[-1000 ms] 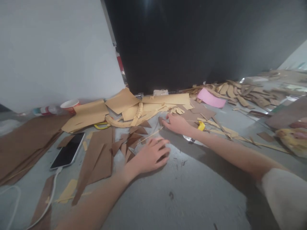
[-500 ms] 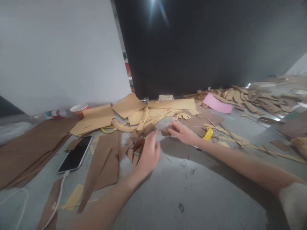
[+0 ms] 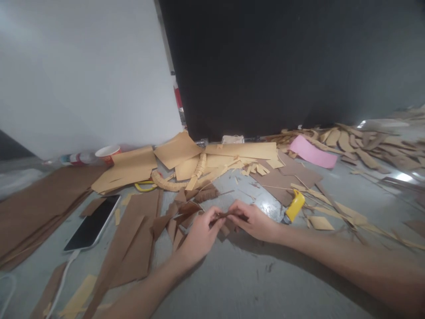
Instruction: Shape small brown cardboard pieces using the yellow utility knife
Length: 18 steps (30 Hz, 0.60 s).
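My left hand (image 3: 202,235) and my right hand (image 3: 254,220) meet over the grey tabletop, fingers pinched on a small dark brown piece of leather-like sheet (image 3: 229,214). Its ends disappear behind the fingertips. Just below the hands, another small brown piece (image 3: 223,232) is partly hidden. Beside my left hand lies a heap of brown scraps (image 3: 179,215). Behind it sit a ribbed brown roll (image 3: 206,194) and a curved, tan wrapped strip (image 3: 172,184). A yellow-handled tool (image 3: 294,206) rests near my right wrist.
Left of my arm are long brown sheets (image 3: 137,239) and a phone (image 3: 93,223) on a white cable (image 3: 63,279). Tan sheets (image 3: 129,168) and a paper cup (image 3: 108,153) stand farther back. A pink sheet (image 3: 312,152) and piled strips (image 3: 361,144) lie at the right.
Both hands have come together and nearer to me, and now pinch the brown piece between them. Earlier they were apart, at the scraps. The view has shifted slightly.
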Motion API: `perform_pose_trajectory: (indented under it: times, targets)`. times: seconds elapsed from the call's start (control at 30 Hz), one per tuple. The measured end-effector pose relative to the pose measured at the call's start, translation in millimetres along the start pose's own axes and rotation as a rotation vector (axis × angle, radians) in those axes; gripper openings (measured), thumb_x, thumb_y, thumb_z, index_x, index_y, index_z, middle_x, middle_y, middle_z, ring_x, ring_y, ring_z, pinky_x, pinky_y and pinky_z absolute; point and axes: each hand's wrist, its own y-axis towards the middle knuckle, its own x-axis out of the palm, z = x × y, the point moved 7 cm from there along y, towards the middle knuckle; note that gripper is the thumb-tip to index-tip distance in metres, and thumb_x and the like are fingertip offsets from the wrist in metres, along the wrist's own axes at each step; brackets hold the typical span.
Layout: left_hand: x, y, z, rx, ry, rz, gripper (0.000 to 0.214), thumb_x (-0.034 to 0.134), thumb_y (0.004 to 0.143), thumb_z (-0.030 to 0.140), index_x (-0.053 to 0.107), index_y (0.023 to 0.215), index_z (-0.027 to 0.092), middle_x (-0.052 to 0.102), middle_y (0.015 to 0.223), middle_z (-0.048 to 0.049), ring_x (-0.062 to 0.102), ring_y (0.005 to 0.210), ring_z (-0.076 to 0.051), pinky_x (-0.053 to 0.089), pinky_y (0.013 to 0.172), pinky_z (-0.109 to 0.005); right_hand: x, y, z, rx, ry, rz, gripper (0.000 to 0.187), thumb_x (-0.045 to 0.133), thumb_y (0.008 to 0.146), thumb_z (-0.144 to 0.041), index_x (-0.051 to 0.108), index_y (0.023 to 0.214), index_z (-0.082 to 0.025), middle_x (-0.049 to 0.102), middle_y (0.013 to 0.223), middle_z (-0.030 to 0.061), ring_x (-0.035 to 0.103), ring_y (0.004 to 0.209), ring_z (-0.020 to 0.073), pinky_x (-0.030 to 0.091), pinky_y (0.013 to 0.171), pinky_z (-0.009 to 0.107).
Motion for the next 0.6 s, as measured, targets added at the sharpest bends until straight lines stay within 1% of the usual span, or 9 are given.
perform_pose_trajectory:
  times: [0.07,0.13,0.27,0.37,0.47,0.53,0.6]
  targets:
    - [-2.8,0.6,-0.4,-0.008,-0.012,0.023,0.017,0.060,0.101,0.039,0.065,0.101,0.022,0.079,0.099,-0.0049,0.075,0.090,-0.024,0.053,0.079,-0.031,-0.9,0.2,-1.1,0.004,0.006,-0.007,0.016,0.052,0.106,-0.041,0.054,0.109,-0.025,0.071,0.076,-0.0016,0.067,0.064,0.0154,0.050,0.061,0.026]
    - [-4.9,0.8,-1.5,-0.023,-0.026,0.038,0.020,0.061,0.101,0.041,0.065,0.102,0.022,0.080,0.098,-0.0049,0.075,0.088,-0.024,0.054,0.079,-0.032,-0.1,0.6,-0.5,0.011,0.023,-0.023,0.017,0.051,0.107,-0.038,0.052,0.118,-0.025,0.072,0.078,-0.0015,0.067,0.064,0.0154,0.050,0.061,0.026]
    - [-7.1,1.1,-6.7,-0.045,-0.021,0.062,0.026,0.057,0.102,0.045,0.067,0.107,0.021,0.080,0.096,-0.0050,0.075,0.088,-0.024,0.053,0.079,-0.033,0.9,0.3,1.8,-0.004,0.026,-0.020,0.030,0.050,0.107,-0.034,0.043,0.135,-0.025,0.069,0.075,-0.0036,0.066,0.064,0.0154,0.051,0.063,0.026]
    - [-8.9,1.4,-9.7,-0.042,0.031,0.092,0.029,0.057,0.103,0.047,0.067,0.109,0.021,0.079,0.095,-0.0048,0.074,0.087,-0.024,0.053,0.079,-0.033,1.0,-0.6,2.2,-0.021,0.014,-0.014,0.035,0.050,0.108,-0.032,0.040,0.141,-0.024,0.067,0.073,-0.0047,0.066,0.063,0.0153,0.052,0.063,0.027]
    - [-8.6,1.6,-8.4,-0.019,0.040,0.090,0.028,0.056,0.103,0.046,0.067,0.108,0.021,0.078,0.095,-0.0043,0.073,0.087,-0.023,0.053,0.079,-0.033,0.9,-2.4,0.7,-0.039,-0.031,-0.026,0.041,0.048,0.109,-0.031,0.040,0.148,-0.027,0.067,0.075,-0.0041,0.066,0.064,0.0153,0.051,0.063,0.026]
    - [-8.1,1.5,-7.1,-0.015,0.058,0.082,0.026,0.056,0.103,0.045,0.067,0.107,0.021,0.077,0.092,-0.0032,0.072,0.085,-0.022,0.052,0.077,-0.032,-0.1,-3.9,-1.5,-0.060,-0.091,-0.026,0.046,0.047,0.110,-0.031,0.038,0.154,-0.028,0.068,0.076,-0.0039,0.066,0.064,0.0150,0.051,0.064,0.026]
    - [-7.7,1.3,-5.9,-0.014,0.070,0.074,0.026,0.056,0.104,0.045,0.067,0.105,0.022,0.076,0.089,-0.0024,0.071,0.083,-0.022,0.052,0.077,-0.031,-0.8,-5.3,-4.6,-0.091,-0.151,-0.027,0.046,0.045,0.111,-0.032,0.039,0.157,-0.028,0.068,0.076,-0.0038,0.065,0.064,0.0145,0.051,0.066,0.026]
